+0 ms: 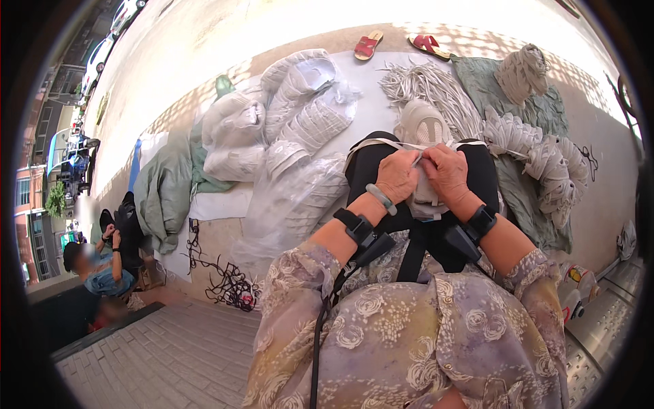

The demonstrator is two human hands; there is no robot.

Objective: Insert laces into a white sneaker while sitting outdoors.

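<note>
A beige mesh shoe upper (424,129) lies on my lap, over my black trousers. My left hand (397,176) and my right hand (446,172) are both closed on its near edge, close together. A thin tool or needle (417,161) shows between the two hands; which hand pinches it I cannot tell. A pale strap (371,144) runs from the upper off to the left. A green bangle sits on my left wrist, and a black band on each wrist.
Clear bags of white shoe parts (300,116) are piled on the left on a white sheet. White laces (422,82) and stacked beige uppers (545,163) lie to the right. Two red sandals (368,45) sit farther off. Another person (102,262) sits at far left.
</note>
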